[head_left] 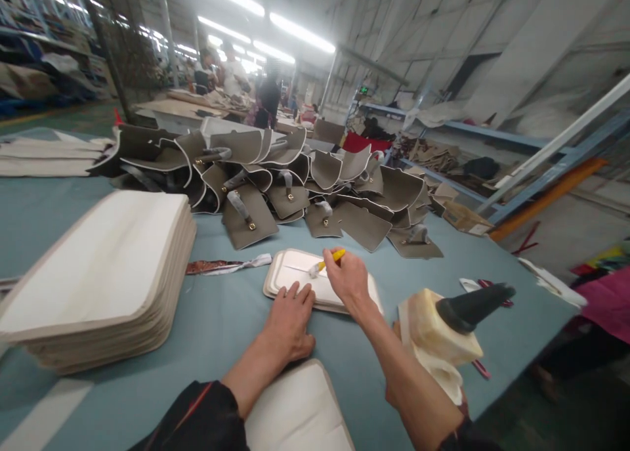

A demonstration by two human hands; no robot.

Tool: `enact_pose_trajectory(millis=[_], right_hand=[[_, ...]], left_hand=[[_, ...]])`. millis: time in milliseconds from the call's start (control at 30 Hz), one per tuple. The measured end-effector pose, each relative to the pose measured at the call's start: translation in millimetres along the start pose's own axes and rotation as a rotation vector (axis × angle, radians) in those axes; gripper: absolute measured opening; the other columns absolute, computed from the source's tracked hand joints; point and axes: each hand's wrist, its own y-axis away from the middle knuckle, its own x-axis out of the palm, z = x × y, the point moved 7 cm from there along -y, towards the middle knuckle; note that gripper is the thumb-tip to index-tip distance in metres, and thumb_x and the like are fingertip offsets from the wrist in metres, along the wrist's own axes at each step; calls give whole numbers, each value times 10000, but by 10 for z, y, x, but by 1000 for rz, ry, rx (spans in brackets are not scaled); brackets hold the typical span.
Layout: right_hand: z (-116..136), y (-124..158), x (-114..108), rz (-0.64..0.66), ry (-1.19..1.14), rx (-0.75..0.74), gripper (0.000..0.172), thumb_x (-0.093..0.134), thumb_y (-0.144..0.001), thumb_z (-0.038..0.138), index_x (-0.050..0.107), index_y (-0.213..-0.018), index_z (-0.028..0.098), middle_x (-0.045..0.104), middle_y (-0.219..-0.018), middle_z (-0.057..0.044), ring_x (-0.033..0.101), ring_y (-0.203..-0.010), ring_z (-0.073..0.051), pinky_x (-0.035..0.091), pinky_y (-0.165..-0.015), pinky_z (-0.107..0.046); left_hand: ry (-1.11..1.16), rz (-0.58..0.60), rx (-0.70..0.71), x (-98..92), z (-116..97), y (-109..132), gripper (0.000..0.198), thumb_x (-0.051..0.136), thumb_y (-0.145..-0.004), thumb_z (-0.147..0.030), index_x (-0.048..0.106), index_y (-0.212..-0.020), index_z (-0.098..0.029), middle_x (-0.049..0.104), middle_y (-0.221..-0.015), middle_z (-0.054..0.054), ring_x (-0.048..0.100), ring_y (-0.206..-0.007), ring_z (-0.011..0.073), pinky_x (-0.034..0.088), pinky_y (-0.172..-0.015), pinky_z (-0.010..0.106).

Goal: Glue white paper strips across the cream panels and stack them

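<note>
My right hand [348, 281] grips a paintbrush [335, 257] with a yellow handle. Its pale bristles touch the top of a small stack of white rounded panels [290, 267] with beige edges. On the near edge of that stack rest the fingertips of my left hand [291, 320], flat with the fingers a little apart. Partly under my left forearm lies another pale rounded panel [300, 411]. To the right of my right forearm is a cream-coloured plastic bottle [428, 320] with a black conical nozzle, tilted on its side or base; I cannot tell which.
A tall stack of large white panels [98, 260] stands at the left. Grey-brown bag pieces [251, 214] with buckled straps cover the far side of the table [221, 320]. A brown-and-white strip [226, 266] lies between the stacks. People and shelves are behind.
</note>
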Motion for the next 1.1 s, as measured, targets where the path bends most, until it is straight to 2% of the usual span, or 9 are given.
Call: enact_pose_trajectory(millis=[300, 400, 600, 733, 867, 1000, 1100], right_hand=[[372, -27, 365, 26, -233, -39, 449, 451, -1016, 485, 746, -800, 223, 739, -667, -46, 700, -652, -206, 453, -634, -254], [369, -42, 417, 19, -289, -14, 465, 443, -1009, 513, 747, -819, 217, 745, -681, -52, 711, -652, -210, 474, -629, -257], [173, -13, 451, 8, -468, 89, 446, 495, -958, 536, 719, -763, 203, 736, -649, -50, 709, -634, -216, 492, -633, -265], [45, 21, 387, 11, -511, 118, 434, 544, -924, 544, 686, -699, 202, 700, -577, -39, 688, -584, -216, 487, -606, -270], [-29, 29, 252, -31, -590, 155, 481, 525, -934, 594, 699, -747, 187, 687, -574, -34, 679, -562, -209, 508, -601, -276], [-114, 78, 57, -109, -763, 193, 551, 538, -904, 684, 691, -795, 166, 664, -587, -24, 651, -542, -189, 519, -564, -273], [-297, 195, -164, -181, -951, 236, 546, 639, -840, 699, 686, -799, 157, 622, -565, 7, 595, -496, -154, 494, -512, -252]], left_hand=[[52, 26, 0, 8, 16, 5, 963, 670, -708, -313, 344, -1586, -92, 304, -1699, 157, 245, -1573, 388, 199, -1302, 566], [56, 26, 1, 7, 15, 2, 958, 667, -706, -301, 348, -1582, -79, 316, -1694, 160, 246, -1572, 388, 198, -1304, 561], [47, 9, 7, 12, 15, -2, 987, 661, -697, -308, 317, -1594, -83, 305, -1700, 158, 254, -1566, 396, 213, -1294, 565], [33, -12, 10, 28, 13, -17, 956, 665, -679, -295, 367, -1570, -116, 317, -1693, 167, 265, -1565, 394, 230, -1280, 576], [28, -30, 14, 39, 16, -33, 911, 669, -685, -311, 408, -1544, -157, 343, -1683, 160, 286, -1558, 393, 255, -1260, 588], [6, -58, 21, 22, 33, -40, 797, 645, -756, -339, 456, -1509, -159, 382, -1664, 158, 327, -1536, 395, 291, -1237, 592], [-27, -96, 34, -12, 44, -50, 647, 597, -842, -318, 504, -1466, -173, 445, -1628, 142, 391, -1492, 379, 352, -1201, 566]])
